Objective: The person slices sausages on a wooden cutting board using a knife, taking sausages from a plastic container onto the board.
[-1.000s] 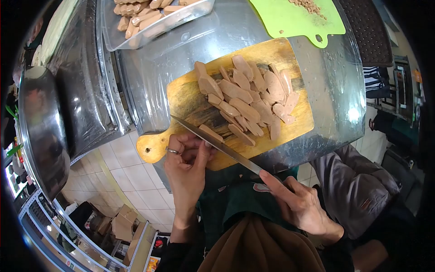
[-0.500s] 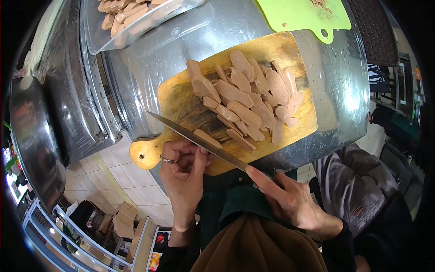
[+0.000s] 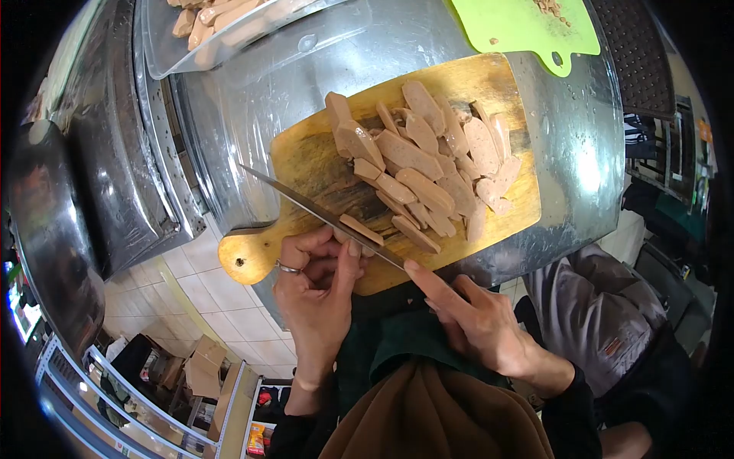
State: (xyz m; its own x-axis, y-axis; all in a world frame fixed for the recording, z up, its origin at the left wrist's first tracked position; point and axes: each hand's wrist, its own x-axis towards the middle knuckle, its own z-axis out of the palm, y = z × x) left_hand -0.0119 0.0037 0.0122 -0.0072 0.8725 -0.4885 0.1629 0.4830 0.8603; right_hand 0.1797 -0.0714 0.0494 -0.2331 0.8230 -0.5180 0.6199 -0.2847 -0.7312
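Note:
My right hand (image 3: 478, 317) is closed on the handle end of a long knife (image 3: 306, 203), index finger laid along its spine. The blade points to the upper left, over the near edge of a wooden cutting board (image 3: 294, 161). Beside the blade, my left hand (image 3: 317, 279), with a ring, has its fingers curled and pinched on a sausage piece (image 3: 348, 246), partly hidden by blade and fingers. One cut strip (image 3: 362, 229) lies against the far side of the blade. Several pinkish-brown slices (image 3: 409, 155) are heaped on the board.
A clear plastic container (image 3: 164, 57) with more cut pieces stands at the upper left of the metal table (image 3: 229, 115). A green cutting board (image 3: 512, 30) with crumbs lies at the upper right. Another person's grey-clothed leg (image 3: 604, 314) is at the right.
The knife tip has shifted up and left, and my right hand has moved slightly left. My left hand has moved a little to the right. The view has shifted slightly.

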